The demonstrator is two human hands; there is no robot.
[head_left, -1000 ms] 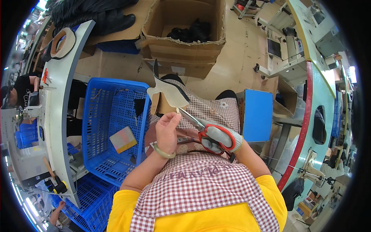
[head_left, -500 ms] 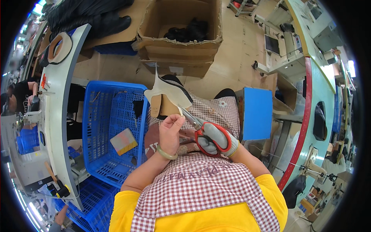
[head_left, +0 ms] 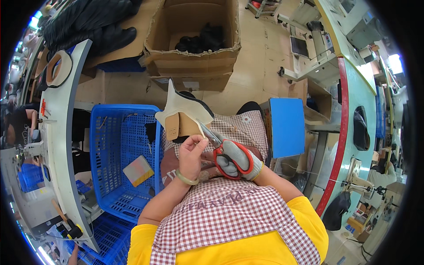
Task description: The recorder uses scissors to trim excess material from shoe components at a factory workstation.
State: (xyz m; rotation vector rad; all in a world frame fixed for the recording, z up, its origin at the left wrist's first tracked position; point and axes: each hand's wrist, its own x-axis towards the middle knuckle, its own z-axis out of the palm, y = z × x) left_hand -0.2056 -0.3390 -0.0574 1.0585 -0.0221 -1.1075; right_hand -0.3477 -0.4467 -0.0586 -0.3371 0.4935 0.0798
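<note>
My bare left hand [head_left: 191, 155], with a pale bangle at the wrist, pinches the near edge of a shoe upper [head_left: 180, 105]. The upper has a cream lining, tan inner pieces and black on its other side; it lies over my lap with one pointed end away from me. My right hand [head_left: 238, 160], in a grey-and-white glove, grips red-handled scissors [head_left: 215, 138]. Their blades lie along the upper's edge, right beside my left fingertips. How far apart the blades are is hard to make out.
Left of my lap stands a blue plastic crate [head_left: 126, 108] with a small grey-and-yellow block inside. Ahead is a cardboard box [head_left: 190, 68] holding black pieces. A blue-topped box [head_left: 287, 128] stands by my right knee. Worktables [head_left: 66, 115] flank both sides.
My view has shifted a little, so the surroundings sit further left. My hands keep the same hold, and the scissors stay at the upper's edge.
</note>
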